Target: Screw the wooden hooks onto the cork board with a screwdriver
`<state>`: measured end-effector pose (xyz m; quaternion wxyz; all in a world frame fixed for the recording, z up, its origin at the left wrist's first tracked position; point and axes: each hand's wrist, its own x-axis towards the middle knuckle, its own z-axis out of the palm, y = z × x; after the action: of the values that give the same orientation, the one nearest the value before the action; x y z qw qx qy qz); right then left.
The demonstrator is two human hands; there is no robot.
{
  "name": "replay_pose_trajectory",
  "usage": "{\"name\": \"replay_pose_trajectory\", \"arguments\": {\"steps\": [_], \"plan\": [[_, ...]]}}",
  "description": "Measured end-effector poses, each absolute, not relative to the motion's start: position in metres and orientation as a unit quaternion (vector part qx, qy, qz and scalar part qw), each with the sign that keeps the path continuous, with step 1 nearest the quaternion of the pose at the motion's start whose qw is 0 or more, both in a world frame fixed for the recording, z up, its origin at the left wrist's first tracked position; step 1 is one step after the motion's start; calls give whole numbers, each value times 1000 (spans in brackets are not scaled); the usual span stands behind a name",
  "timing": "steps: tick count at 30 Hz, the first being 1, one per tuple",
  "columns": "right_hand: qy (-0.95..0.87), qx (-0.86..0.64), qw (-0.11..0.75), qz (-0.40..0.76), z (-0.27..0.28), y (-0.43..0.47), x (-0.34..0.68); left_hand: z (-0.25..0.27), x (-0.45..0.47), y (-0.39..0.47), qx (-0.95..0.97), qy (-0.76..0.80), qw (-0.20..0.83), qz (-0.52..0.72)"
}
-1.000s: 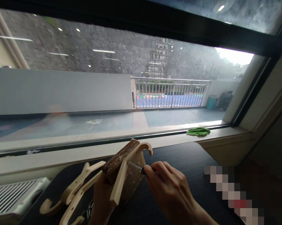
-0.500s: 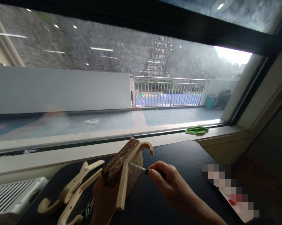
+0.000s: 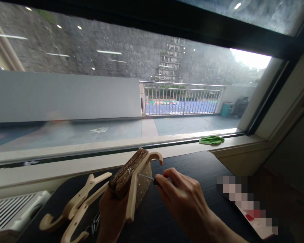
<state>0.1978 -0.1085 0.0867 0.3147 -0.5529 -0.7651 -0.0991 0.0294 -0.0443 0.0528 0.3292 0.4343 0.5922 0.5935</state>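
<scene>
My left hand [image 3: 111, 211] is closed around a rough brown block [image 3: 125, 173], which has ridged layers like corrugated cardboard along its upper edge. Against the block's right side lies a pale wooden hook [image 3: 133, 199], its curved end pointing up and right. My right hand [image 3: 184, 197] grips a screwdriver [image 3: 145, 177] by its dark handle, now mostly hidden in the fingers. The metal shaft points left and its tip meets the hook near the bend; any screw head there is too small to make out.
Two more wooden hooks [image 3: 77, 200] lie at the left on the dark table [image 3: 189, 165], beside several small metal pieces [image 3: 94, 224]. A green cloth [image 3: 212, 140] rests on the windowsill. A white slatted unit [image 3: 17, 211] stands left; a blurred-out patch covers the right.
My right hand has turned on the screwdriver, its back now more upward, and covers more of the handle. The block and hook have shifted very slightly left.
</scene>
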Motion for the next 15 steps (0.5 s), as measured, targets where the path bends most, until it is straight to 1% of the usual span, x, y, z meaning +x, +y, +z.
{"name": "replay_pose_trajectory", "arguments": {"steps": [3, 7, 9, 12, 15], "plan": [[-779, -535, 306, -116, 83, -107, 197, 54, 28, -45, 440, 588, 362, 574], [-785, -527, 304, -115, 80, -105, 193, 42, 22, -40, 479, 574, 345, 567], [-779, -537, 309, -95, 81, -104, 191, 34, 19, -38, 494, 574, 340, 557], [-751, -567, 338, -14, 82, -105, 189, 27, 17, -36, 489, 573, 334, 566], [-706, -586, 381, 115, 83, -105, 192, 26, 19, -37, 466, 572, 326, 592]]}}
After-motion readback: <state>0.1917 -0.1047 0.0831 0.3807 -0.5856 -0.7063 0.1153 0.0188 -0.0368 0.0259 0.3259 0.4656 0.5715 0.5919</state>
